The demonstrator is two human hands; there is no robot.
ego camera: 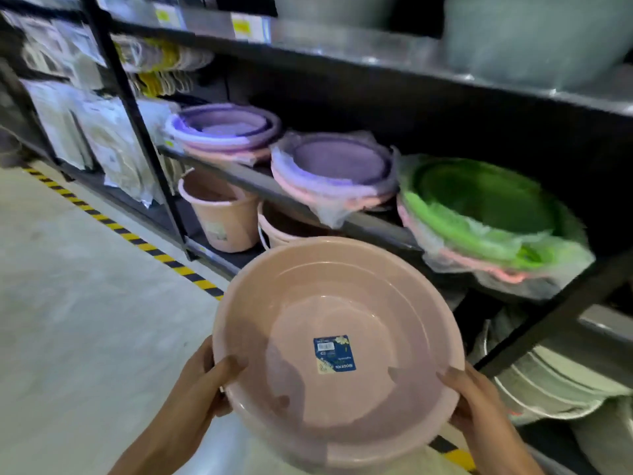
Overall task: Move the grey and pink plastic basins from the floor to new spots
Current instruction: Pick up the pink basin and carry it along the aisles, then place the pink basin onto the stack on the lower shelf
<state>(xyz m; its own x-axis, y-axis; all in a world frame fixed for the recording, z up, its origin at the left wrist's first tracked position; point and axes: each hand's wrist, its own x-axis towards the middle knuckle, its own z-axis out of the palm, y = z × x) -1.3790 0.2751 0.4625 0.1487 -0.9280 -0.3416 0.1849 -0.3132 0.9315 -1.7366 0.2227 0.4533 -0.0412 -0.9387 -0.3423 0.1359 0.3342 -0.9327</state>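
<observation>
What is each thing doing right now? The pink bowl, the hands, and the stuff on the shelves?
Pink basin: lifted off the floor, tilted, empty, sticker inside.
Left hand: grip closed on the basin's rim.
Right hand: grip closed on the opposite rim.
Purple basins: stacked on the shelf, wrapped in plastic.
Green basins: stacked, wrapped, overhanging the shelf edge.
Pink bucket: upright on the bottom shelf.

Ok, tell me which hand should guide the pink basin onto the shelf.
Probably the right hand: it grips the pink basin on the rim side nearest the shelf; the left hand holds the aisle side.
</observation>
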